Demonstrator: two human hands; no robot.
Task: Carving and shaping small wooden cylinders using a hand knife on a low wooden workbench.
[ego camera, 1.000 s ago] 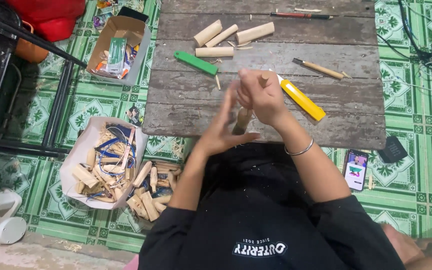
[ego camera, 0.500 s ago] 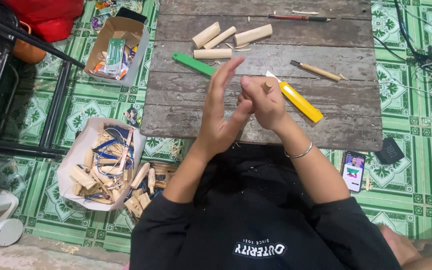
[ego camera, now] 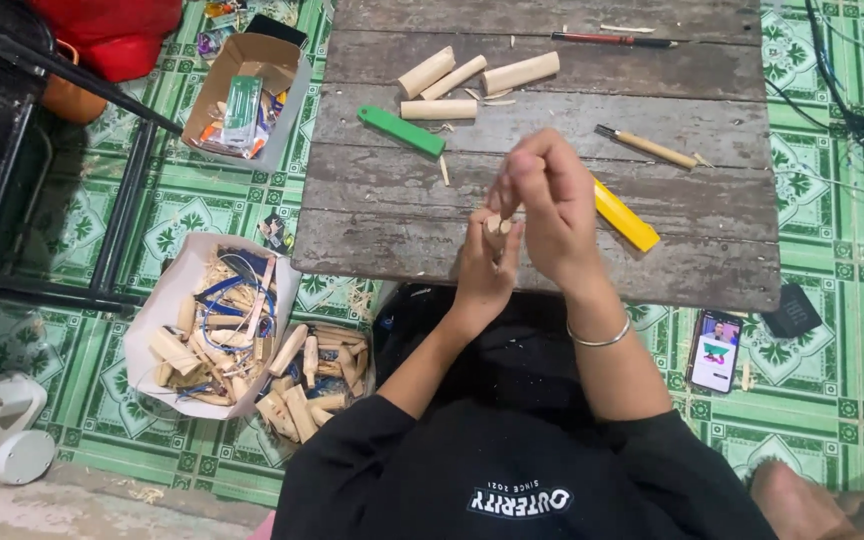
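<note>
A small wooden peg (ego camera: 496,226) is standing upright above the near edge of the plank desk (ego camera: 712,200), the left hand (ego camera: 482,275) wrapping closed around its lower part. The right hand (ego camera: 550,205) is curling shut over its top (fingers hiding the tip). A yellow utility knife (ego camera: 625,216) is lying just beside them; a green bar (ego camera: 401,131) and cut wooden sticks (ego camera: 477,78) are sitting farther back.

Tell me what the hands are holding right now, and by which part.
A small wooden piece, pinched between both hands: the left hand wraps its lower part, the right hand closes over its top end. Only the tip shows.
</note>
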